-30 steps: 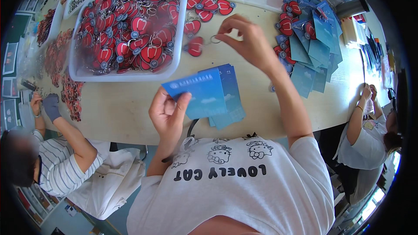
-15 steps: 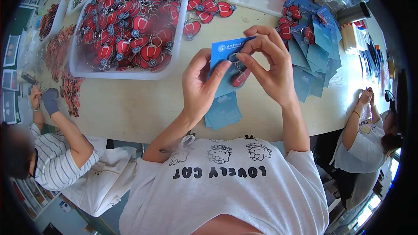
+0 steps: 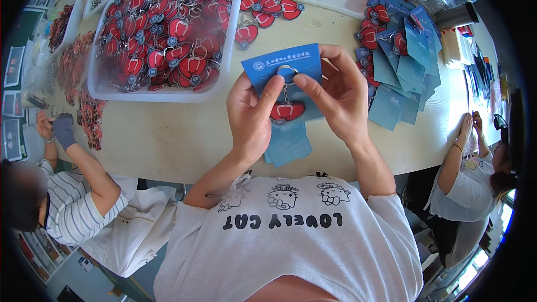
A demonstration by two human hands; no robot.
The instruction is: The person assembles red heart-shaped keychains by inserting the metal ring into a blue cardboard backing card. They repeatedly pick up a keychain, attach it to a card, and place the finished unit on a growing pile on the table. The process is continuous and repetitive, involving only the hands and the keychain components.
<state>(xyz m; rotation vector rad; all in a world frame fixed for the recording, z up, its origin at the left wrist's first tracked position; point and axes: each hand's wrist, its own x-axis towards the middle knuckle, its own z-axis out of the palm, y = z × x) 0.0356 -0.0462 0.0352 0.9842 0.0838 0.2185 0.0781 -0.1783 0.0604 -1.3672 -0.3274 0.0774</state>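
Between my two hands, above the table, is a blue card (image 3: 310,64) with a keychain (image 3: 287,112) on its front. The keychain has a red charm hanging by a short chain from a metal ring. My left hand (image 3: 251,117) grips the card's left side, its thumb at the ring. From the right, my right hand (image 3: 338,98) pinches the card and presses its thumb beside the ring; its other fingers are partly hidden behind the card. Below, on the table near me, lie a few blue cards (image 3: 288,145).
A white plastic bin (image 3: 224,86) full of red keychains stands at the left. Loose red keychains (image 3: 268,4) lie beyond my hands. Many blue cards (image 3: 400,70) are heaped at the right, some with keychains. One co-worker (image 3: 84,190) sits left, another (image 3: 470,179) right.
The card has turned from edge-on and tilted to facing me. My right hand has lowered, and its thumb has settled beside the ring. The red charm now hangs flat against the card.
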